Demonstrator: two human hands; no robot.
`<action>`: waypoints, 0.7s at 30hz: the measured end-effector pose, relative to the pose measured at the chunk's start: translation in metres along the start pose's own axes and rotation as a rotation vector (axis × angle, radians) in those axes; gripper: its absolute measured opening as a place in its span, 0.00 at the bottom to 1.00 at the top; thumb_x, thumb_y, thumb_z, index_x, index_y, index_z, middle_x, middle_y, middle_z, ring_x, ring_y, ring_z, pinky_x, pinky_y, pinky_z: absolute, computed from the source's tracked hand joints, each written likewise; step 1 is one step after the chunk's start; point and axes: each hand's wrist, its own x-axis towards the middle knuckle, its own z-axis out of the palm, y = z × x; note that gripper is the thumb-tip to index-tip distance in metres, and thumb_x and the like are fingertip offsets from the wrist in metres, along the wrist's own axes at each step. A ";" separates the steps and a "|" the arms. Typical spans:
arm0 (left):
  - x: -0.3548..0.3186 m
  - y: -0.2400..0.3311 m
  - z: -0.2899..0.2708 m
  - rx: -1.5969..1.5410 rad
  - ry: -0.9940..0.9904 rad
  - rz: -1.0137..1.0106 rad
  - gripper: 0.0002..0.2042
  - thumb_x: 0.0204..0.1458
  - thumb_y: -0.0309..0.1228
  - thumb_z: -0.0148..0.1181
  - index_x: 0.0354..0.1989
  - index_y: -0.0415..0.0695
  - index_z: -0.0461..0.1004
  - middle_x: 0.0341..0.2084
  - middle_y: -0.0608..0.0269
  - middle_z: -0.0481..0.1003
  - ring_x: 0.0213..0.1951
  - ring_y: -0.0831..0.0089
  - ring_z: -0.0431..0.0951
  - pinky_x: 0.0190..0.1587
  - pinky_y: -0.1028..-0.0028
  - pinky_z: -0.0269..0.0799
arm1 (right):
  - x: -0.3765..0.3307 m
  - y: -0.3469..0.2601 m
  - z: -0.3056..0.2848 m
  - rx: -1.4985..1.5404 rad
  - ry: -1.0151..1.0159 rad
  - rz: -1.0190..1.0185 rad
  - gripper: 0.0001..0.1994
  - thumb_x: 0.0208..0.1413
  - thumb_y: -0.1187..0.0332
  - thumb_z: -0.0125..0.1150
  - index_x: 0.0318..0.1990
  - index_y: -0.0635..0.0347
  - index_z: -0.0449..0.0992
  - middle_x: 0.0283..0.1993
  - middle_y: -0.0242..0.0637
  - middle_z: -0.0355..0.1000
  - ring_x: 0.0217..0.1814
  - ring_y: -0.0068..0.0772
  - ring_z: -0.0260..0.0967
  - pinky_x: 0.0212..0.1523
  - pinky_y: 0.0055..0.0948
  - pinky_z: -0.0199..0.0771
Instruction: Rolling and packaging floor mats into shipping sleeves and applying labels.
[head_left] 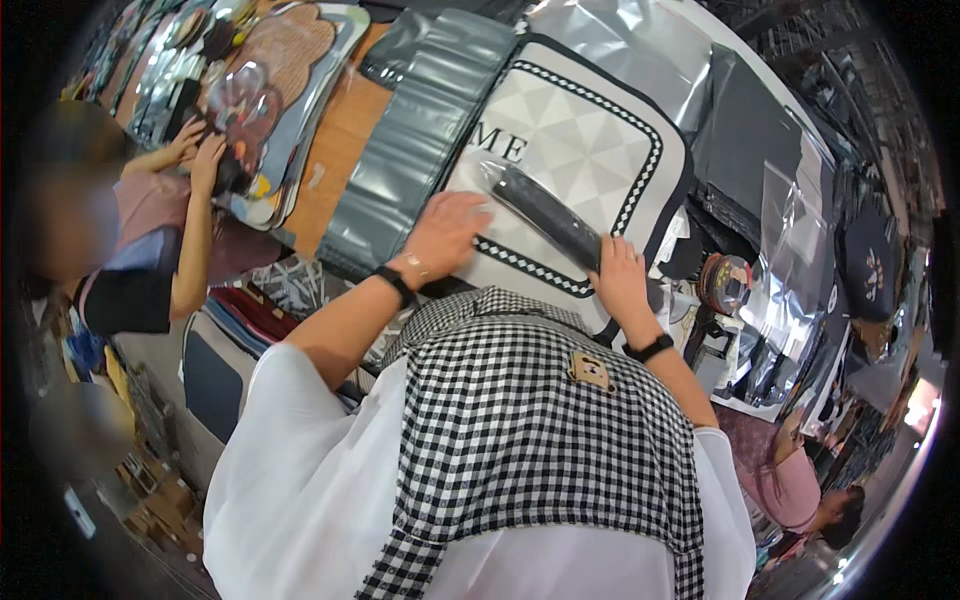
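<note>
A pale mat (590, 120) with a dark edge, a black-and-white diamond border and large dark lettering lies before me. Slantwise across it rests a dark roll in a clear plastic sleeve (545, 215). My right hand (622, 285) grips the roll's near right end, thumb on one side and fingers on the other. My left hand (448, 235) is slightly blurred and lies on the mat's near left part, fingers stretched out and apart from the roll. Each wrist wears a black band.
Grey plastic bags (425, 140) lie in a stack left of the mat, on a wooden tabletop (345, 150). Farther left, a co-worker's hands (200, 150) handle packed, shaped mats. Clear-wrapped dark goods (745, 150) and a tape roll (724, 283) stand on the right. Another person (785, 480) is at lower right.
</note>
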 end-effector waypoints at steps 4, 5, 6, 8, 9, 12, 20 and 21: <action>-0.127 -0.059 -0.058 0.143 -0.252 -0.393 0.16 0.48 0.19 0.60 0.48 0.42 0.75 0.50 0.52 0.74 0.58 0.48 0.75 0.59 0.56 0.74 | -0.078 -0.024 0.010 0.033 -0.062 0.065 0.39 0.52 0.60 0.77 0.68 0.65 0.65 0.57 0.46 0.69 0.61 0.51 0.69 0.56 0.50 0.70; -0.149 -0.069 -0.066 0.161 -0.247 -0.425 0.17 0.48 0.18 0.60 0.47 0.42 0.74 0.50 0.52 0.73 0.57 0.48 0.74 0.58 0.56 0.74 | -0.088 -0.028 0.012 0.038 -0.122 0.123 0.39 0.52 0.60 0.77 0.68 0.66 0.65 0.57 0.46 0.69 0.61 0.52 0.69 0.55 0.50 0.70; -0.166 -0.077 -0.069 0.177 -0.244 -0.454 0.17 0.47 0.17 0.60 0.47 0.42 0.72 0.49 0.52 0.71 0.56 0.47 0.74 0.58 0.55 0.74 | -0.095 -0.031 0.015 0.034 -0.118 0.122 0.39 0.52 0.60 0.77 0.68 0.66 0.65 0.57 0.46 0.69 0.61 0.52 0.69 0.55 0.50 0.70; -0.186 -0.090 -0.061 0.208 -0.226 -0.398 0.17 0.48 0.17 0.60 0.48 0.42 0.72 0.49 0.53 0.71 0.56 0.48 0.74 0.57 0.56 0.75 | -0.106 -0.035 0.022 0.046 -0.071 0.141 0.39 0.52 0.59 0.77 0.68 0.65 0.64 0.58 0.47 0.68 0.62 0.52 0.68 0.55 0.50 0.70; -0.189 -0.095 -0.057 0.238 -0.215 -0.336 0.17 0.49 0.16 0.60 0.49 0.42 0.71 0.49 0.53 0.70 0.56 0.49 0.74 0.57 0.57 0.75 | -0.108 -0.036 0.023 0.043 -0.064 0.149 0.39 0.52 0.59 0.77 0.68 0.65 0.64 0.58 0.47 0.68 0.62 0.52 0.68 0.55 0.50 0.70; -0.175 -0.110 -0.040 0.321 -0.302 -0.335 0.16 0.52 0.18 0.59 0.50 0.42 0.71 0.49 0.54 0.70 0.56 0.51 0.75 0.57 0.58 0.76 | -0.103 -0.031 0.024 0.038 -0.067 0.161 0.39 0.53 0.59 0.77 0.68 0.64 0.64 0.58 0.47 0.68 0.62 0.52 0.69 0.56 0.51 0.71; -0.151 -0.144 -0.036 0.395 -0.393 -0.197 0.07 0.59 0.21 0.57 0.45 0.42 0.74 0.44 0.55 0.74 0.51 0.52 0.78 0.51 0.60 0.79 | -0.100 -0.029 0.029 0.025 -0.065 0.184 0.39 0.53 0.57 0.78 0.68 0.63 0.65 0.57 0.46 0.70 0.62 0.51 0.70 0.59 0.51 0.73; -0.144 -0.147 -0.037 0.172 -0.203 -0.330 0.07 0.61 0.22 0.57 0.46 0.42 0.74 0.43 0.55 0.76 0.48 0.53 0.79 0.50 0.61 0.78 | -0.102 -0.029 0.030 0.026 -0.059 0.175 0.39 0.53 0.57 0.78 0.68 0.63 0.65 0.57 0.46 0.70 0.63 0.51 0.70 0.59 0.51 0.73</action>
